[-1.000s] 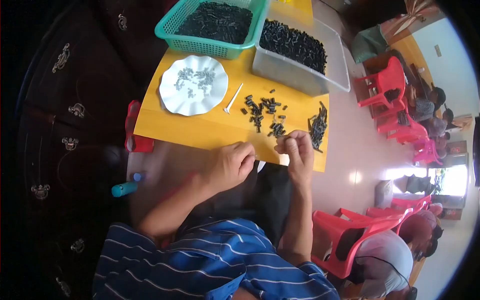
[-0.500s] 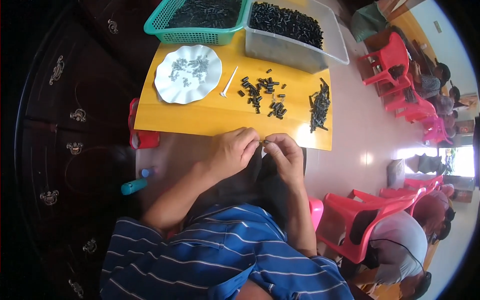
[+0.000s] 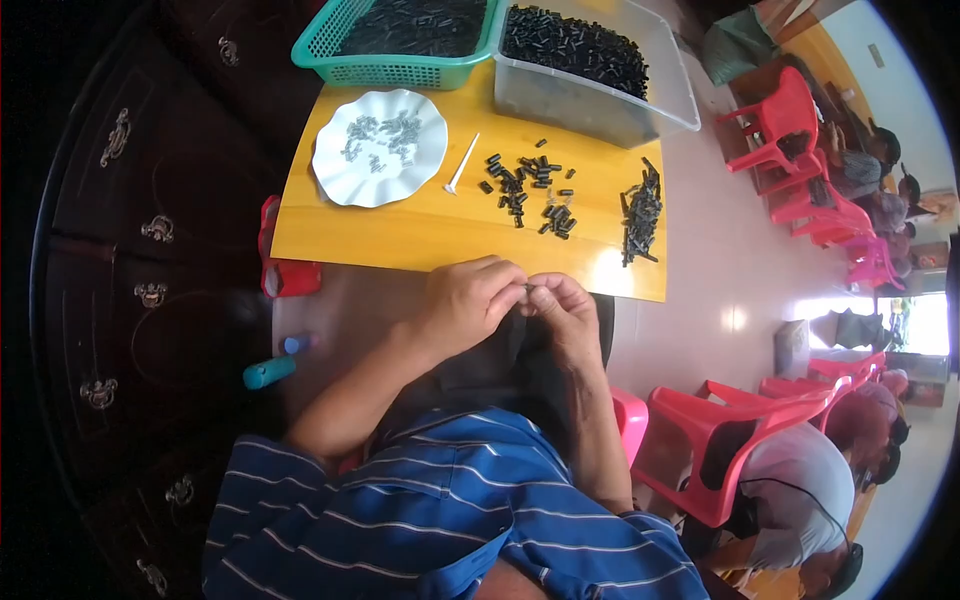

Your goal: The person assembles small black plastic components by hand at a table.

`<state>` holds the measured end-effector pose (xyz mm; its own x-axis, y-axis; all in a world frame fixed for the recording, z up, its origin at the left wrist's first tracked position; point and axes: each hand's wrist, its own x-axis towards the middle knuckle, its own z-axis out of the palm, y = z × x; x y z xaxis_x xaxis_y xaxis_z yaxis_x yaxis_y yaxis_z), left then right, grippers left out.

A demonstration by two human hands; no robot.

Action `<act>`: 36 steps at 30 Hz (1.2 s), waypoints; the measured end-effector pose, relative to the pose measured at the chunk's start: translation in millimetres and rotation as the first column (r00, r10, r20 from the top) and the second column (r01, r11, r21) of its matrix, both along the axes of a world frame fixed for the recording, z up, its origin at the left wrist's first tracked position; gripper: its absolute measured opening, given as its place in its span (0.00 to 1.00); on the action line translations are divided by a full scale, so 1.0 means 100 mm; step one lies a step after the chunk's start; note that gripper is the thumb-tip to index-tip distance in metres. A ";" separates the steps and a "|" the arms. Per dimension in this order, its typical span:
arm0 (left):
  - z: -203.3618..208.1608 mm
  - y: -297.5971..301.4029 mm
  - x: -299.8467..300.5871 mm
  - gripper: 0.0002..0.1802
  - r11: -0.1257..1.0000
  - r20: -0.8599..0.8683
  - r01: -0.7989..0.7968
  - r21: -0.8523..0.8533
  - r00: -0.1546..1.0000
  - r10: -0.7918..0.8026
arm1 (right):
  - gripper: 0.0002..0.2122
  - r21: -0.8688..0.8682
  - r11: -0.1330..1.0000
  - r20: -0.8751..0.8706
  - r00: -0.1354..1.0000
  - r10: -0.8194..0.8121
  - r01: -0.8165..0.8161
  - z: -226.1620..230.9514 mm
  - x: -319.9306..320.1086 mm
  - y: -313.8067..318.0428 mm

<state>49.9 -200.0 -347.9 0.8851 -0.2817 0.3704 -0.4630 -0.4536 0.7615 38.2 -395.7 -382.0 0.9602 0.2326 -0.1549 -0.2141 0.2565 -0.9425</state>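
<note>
Just off the near edge of the yellow table, my left hand and my right hand meet at the fingertips. A small dark piece shows between them, pinched by my right thumb and forefinger. My left thumb and forefinger are pinched against it; whatever they hold is hidden. Beyond my hands lie a loose cluster of short black tubes and a smaller group of them with clear bits. Thinner black pieces form a pile at the right edge. A white scalloped plate holds small clear pieces.
A white stick-like tool lies beside the plate. At the back stand a green basket and a clear bin, both with black pieces. Dark drawers line the left. Red chairs and seated people are on the right.
My right hand has shifted slightly left, and the fingertips of both hands have closed together around the small dark piece. The things on the table look unchanged.
</note>
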 end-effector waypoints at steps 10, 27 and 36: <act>0.15 -0.06 -0.04 0.07 0.970 -0.118 -0.012 -0.242 0.993 -0.017 | 0.11 0.507 0.862 -0.289 0.947 0.138 0.029 -0.06 -0.05 0.19; 0.05 0.00 -0.01 0.08 0.970 -0.034 -0.098 -0.222 0.995 0.092 | 0.04 -0.735 0.336 0.671 0.702 0.240 0.589 0.06 0.76 0.05; 0.08 -0.02 -0.02 0.06 0.978 -0.053 -0.089 -0.186 0.995 0.081 | 0.02 -0.785 0.263 0.619 0.728 0.293 0.561 0.08 0.73 0.02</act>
<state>47.7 -202.3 -340.2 0.9197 -0.1341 0.3689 -0.3924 -0.3365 0.8560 111.7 -394.1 -373.8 0.8908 0.2001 0.4079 0.3581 -0.8619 -0.3591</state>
